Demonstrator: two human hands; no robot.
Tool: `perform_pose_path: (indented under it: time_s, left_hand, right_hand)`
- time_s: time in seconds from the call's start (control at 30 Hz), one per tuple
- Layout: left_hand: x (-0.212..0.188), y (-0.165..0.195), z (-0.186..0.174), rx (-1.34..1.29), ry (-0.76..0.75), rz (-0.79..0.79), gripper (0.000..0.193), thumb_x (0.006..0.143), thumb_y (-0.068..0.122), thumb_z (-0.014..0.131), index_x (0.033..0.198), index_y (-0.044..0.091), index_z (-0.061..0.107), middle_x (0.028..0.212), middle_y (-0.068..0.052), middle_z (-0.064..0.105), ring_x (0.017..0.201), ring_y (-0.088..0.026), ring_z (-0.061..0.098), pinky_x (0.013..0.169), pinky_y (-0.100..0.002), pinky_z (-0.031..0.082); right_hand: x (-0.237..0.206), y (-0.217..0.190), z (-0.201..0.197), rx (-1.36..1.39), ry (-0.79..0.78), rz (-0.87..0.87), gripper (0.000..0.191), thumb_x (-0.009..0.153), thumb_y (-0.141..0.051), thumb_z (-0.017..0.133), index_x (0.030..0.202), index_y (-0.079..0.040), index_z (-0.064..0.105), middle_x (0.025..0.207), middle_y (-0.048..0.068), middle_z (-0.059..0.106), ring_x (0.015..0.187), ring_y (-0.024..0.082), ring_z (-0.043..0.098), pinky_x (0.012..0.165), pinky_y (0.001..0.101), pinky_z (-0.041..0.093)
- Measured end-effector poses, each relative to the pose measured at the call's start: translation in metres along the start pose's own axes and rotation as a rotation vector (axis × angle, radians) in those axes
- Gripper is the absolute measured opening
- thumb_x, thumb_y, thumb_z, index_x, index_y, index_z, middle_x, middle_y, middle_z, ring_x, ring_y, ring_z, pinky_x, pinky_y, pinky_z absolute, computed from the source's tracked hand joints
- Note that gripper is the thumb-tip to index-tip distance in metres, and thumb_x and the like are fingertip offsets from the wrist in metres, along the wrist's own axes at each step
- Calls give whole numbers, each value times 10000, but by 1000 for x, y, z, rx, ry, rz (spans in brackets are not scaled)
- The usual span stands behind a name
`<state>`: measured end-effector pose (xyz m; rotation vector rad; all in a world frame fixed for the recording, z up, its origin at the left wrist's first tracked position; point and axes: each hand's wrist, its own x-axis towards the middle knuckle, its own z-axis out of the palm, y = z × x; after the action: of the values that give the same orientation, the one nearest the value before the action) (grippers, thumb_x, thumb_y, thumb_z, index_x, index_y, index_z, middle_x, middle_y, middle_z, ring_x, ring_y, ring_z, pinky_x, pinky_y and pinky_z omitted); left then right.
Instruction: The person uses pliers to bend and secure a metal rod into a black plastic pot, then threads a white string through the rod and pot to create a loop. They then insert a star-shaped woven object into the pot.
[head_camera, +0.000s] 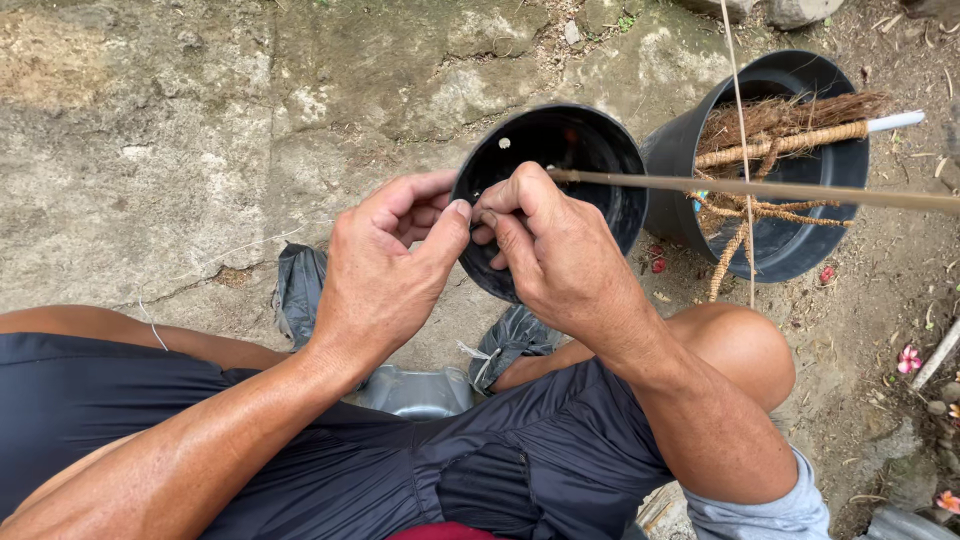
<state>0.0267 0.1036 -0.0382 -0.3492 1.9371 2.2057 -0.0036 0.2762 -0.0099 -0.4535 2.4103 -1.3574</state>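
Ground: rough, cracked concrete (150, 120) giving way to bare dirt on the right, with scattered pink petals (909, 359).
Head view, pot: a small black plastic pot (590, 160) is tipped on its side, its open mouth facing the camera, held in front of the knees.
Left hand: the left hand (385, 265) grips the pot's near rim, thumb pressed against the edge, fingers curled behind.
Right hand: the right hand (555, 250) is pinched shut at the same rim, fingertips meeting the left thumb; what it pinches is too small to tell.
Stick: a thin stick (780, 188) runs from the right hand's fingers out to the right, its long axis almost level.
Nearer hand: both touch the pot; the right alone meets the stick.
Beyond: a larger black pot (800, 250) holding coir-wrapped rods (780, 145) stands just right of the small one.
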Motion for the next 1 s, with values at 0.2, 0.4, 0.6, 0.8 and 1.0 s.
perform_pose_path:
  time_s: [0.2, 0.4, 0.6, 0.8, 1.0]
  left_hand:
    - [-6, 8, -8, 105, 22, 128, 311, 991, 155, 698, 1259, -2, 701, 1081, -67, 732, 922, -84, 724, 775, -222, 615]
    - [-10, 15, -14, 153, 11, 180, 332, 994, 146, 701, 1287, -9, 690, 1106, -82, 723, 984, -96, 719, 801, -229, 653]
    - [-11, 15, -13, 76, -13, 149, 324, 1001, 144, 698, 1290, -1, 689, 1156, -78, 726, 1024, -95, 727, 831, -231, 666]
    - [-10, 18, -11, 157, -25, 127, 320, 993, 153, 713, 1281, 12, 702, 1159, -80, 730, 1038, -106, 725, 821, -234, 636]
    - [-10, 18, -7, 117, -52, 144, 320, 1004, 150, 726, 1292, 12, 698, 1164, -76, 747, 1051, -100, 728, 851, -228, 656]
  right_hand:
    - [-2, 1, 8, 39, 68, -91, 60, 1063, 56, 576, 1111, 31, 550, 1050, 107, 709, 948, 150, 765, 813, 271, 658]
    - [-7, -2, 11, 85, 112, -58, 46, 1071, 52, 586, 1105, 28, 567, 1044, 105, 722, 966, 139, 764, 829, 263, 664]
    - [-10, -2, 8, 257, 83, 2, 91, 1077, 51, 595, 1165, 32, 607, 1092, 108, 726, 1015, 136, 746, 910, 273, 654]
    - [-9, -2, -9, 312, -19, -11, 152, 957, 97, 628, 1096, 66, 681, 1104, 135, 698, 1019, 161, 707, 915, 282, 612]
    - [-13, 3, -8, 543, 85, 102, 132, 1000, 84, 676, 1124, 37, 671, 1081, 107, 748, 1023, 130, 738, 944, 251, 629]
